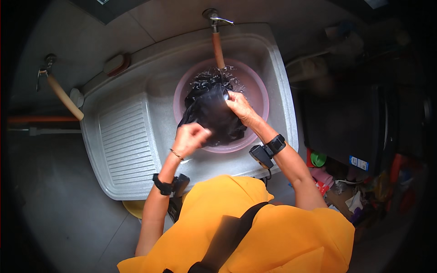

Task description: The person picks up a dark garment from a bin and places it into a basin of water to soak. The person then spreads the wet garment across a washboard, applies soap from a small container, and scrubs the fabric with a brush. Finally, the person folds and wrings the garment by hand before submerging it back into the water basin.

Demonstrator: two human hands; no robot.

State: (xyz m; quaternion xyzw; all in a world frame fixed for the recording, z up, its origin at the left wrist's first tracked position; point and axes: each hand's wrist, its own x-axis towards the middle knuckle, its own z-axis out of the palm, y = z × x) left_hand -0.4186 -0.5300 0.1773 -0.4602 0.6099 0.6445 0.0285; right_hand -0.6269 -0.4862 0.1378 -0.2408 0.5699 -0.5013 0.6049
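Observation:
A wet black cloth (pixel 211 113), perhaps a garment, lies bunched in a pink round basin (pixel 261 98) of water. My right hand (pixel 241 108) grips its upper right edge, thumb and fingers pressed together, with a small pale spot showing at the fingertips. At the cloth's lower left edge is my left hand (pixel 190 138), its fingers curled but smeared by motion, so whether they hold the fabric cannot be made out. From a tap (pixel 214 17), an orange hose (pixel 218 50) hangs down to the basin, and water splashes below its end.
The basin stands in a grey laundry sink (pixel 168 164) with a ribbed washboard (pixel 127 141) on the left. A brush-like object (pixel 116 65) rests on the back rim. Another tap with a hose (pixel 65 97) is at far left. A dark box (pixel 343 123) and clutter lie right.

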